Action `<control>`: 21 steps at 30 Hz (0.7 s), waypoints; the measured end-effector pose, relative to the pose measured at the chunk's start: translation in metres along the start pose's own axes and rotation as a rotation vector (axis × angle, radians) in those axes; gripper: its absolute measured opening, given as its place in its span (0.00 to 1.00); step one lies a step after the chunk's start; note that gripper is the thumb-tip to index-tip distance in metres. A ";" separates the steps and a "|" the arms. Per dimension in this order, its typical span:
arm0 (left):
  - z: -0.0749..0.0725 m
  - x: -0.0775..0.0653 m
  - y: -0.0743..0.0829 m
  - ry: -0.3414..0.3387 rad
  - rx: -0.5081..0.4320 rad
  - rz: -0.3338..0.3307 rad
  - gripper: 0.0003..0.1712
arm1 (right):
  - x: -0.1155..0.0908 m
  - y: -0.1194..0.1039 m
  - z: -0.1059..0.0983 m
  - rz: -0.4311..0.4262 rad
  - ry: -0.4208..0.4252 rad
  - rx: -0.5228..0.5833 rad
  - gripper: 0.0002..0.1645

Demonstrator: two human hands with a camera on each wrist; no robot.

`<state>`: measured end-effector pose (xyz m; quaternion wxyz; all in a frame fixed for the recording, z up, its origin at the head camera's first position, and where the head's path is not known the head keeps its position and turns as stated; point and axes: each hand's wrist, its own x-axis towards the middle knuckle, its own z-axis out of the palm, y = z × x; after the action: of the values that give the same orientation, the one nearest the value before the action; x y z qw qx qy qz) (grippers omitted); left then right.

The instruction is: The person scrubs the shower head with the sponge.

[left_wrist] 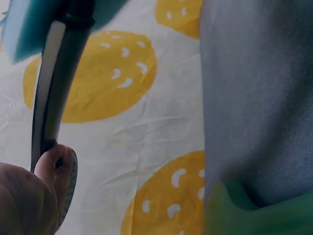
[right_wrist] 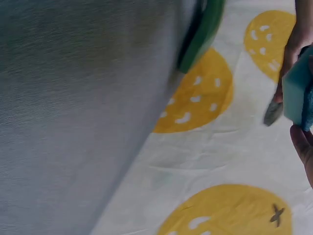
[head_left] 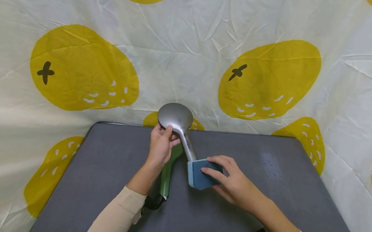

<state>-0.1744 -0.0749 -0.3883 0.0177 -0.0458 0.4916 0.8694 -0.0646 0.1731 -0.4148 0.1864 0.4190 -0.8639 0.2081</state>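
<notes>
A silver shower head (head_left: 175, 115) is raised above the table, its round head up and its handle slanting down to the right. My left hand (head_left: 161, 146) grips it at the neck, thumb on the back of the head. In my right hand (head_left: 233, 178) is a two-tone blue sponge (head_left: 206, 177), pinched between fingers and thumb. The sponge overlaps the lower end of the handle. From the left wrist view, the handle (left_wrist: 58, 83) runs up to the sponge (left_wrist: 29, 24). The right wrist view catches only the sponge's edge (right_wrist: 296, 93) and some fingertips (right_wrist: 303, 147).
Below the left hand, a green object with a long handle (head_left: 166, 177) lies on the dark grey table (head_left: 109, 168). A white cloth (head_left: 178, 70) printed with yellow fruit hangs behind the table and along its sides.
</notes>
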 end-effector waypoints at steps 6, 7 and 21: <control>0.003 0.001 -0.004 0.023 -0.004 0.011 0.19 | 0.008 -0.015 -0.008 -0.054 0.054 -0.092 0.36; 0.002 0.002 -0.004 0.029 -0.011 0.006 0.20 | 0.008 -0.015 -0.007 -0.063 0.089 -0.088 0.32; -0.001 0.003 -0.003 0.035 -0.034 -0.042 0.20 | -0.020 0.001 0.016 -0.090 0.281 -0.118 0.24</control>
<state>-0.1775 -0.0745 -0.3918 0.0268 -0.0718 0.4760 0.8761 -0.0562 0.1787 -0.4391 0.3389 0.4123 -0.8204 0.2052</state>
